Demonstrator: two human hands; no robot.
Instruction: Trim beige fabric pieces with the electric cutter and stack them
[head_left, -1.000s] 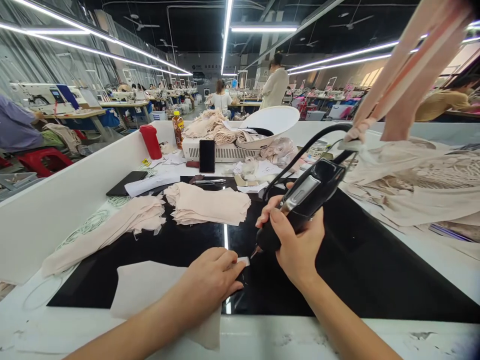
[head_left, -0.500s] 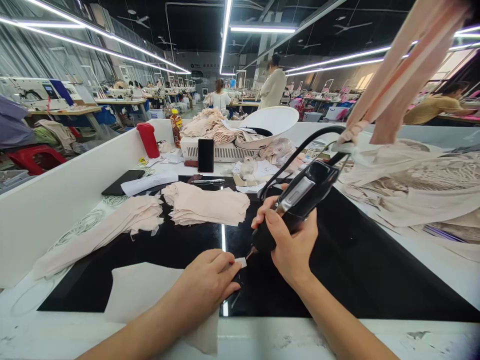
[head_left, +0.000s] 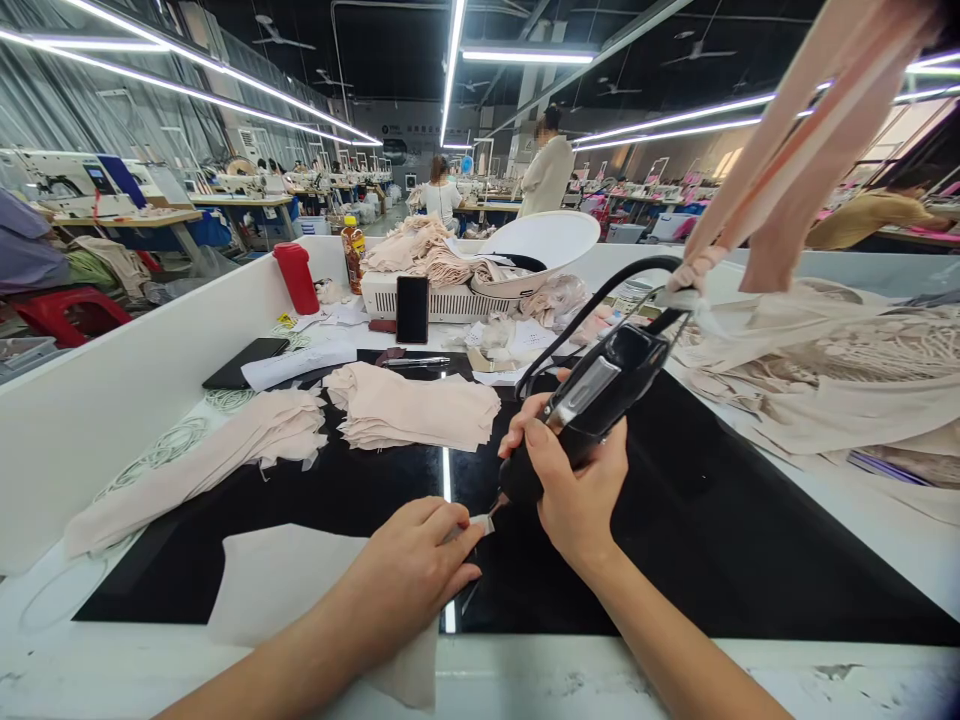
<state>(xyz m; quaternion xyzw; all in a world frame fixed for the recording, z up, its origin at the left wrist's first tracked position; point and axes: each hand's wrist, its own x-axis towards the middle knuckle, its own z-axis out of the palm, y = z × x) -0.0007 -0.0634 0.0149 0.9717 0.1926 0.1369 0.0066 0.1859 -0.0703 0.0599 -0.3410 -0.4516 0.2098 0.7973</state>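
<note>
My right hand (head_left: 577,480) is wrapped around a black corded hand tool (head_left: 596,395), held at a slant with its thin metal tip (head_left: 498,502) pointing down to the left. That tip meets the edge of a small whitish piece (head_left: 484,523), though firm contact is hard to make out. My left hand (head_left: 424,560) is closed, its fingertips pressing the small piece down on a glossy black board (head_left: 675,560). Under my left wrist and forearm lies a pale pink fabric panel (head_left: 281,575), partly hidden by the arm.
Stacks of pale fabric pieces (head_left: 412,405) and a long fabric bundle (head_left: 217,460) lie on the board's far left. Behind stand a phone (head_left: 412,310), red cup (head_left: 295,280) and bottle (head_left: 352,255). Pink fabric strips (head_left: 810,150) suspend the tool. More fabric (head_left: 847,370) is heaped right.
My right hand and the tool have shifted slightly left and down, bringing the tip onto the edge of the small whitish piece. My left hand has hardly moved.
</note>
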